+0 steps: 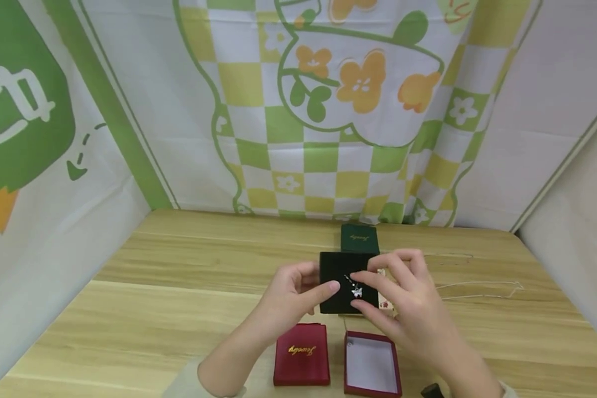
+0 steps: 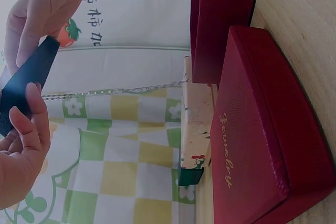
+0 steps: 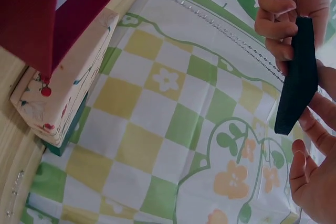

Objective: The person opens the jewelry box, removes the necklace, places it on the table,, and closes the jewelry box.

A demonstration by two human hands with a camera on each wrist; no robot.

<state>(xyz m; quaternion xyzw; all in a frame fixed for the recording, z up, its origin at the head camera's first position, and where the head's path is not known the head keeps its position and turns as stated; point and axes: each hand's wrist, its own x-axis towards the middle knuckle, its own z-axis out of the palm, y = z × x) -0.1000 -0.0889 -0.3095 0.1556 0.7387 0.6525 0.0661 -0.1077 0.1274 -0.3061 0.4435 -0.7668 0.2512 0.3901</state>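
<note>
My left hand holds a flat black jewelry pad by its left side, thumb on the front face and fingers behind. A silver necklace with a butterfly-shaped pendant lies against the pad. My right hand is over the pad's right side, its index finger above the pendant and its thumb just below, spread apart. From the pad's underside the necklace's thin chain hangs down toward an open red box with a white inside. Left of that box lies a red lid with gold "Jewelry" lettering.
Behind the pad is a dark green box, with a cream flower-patterned box in front of it, mostly hidden in the head view. A silver chain lies on the wooden table at right. A small black object shows at the front edge.
</note>
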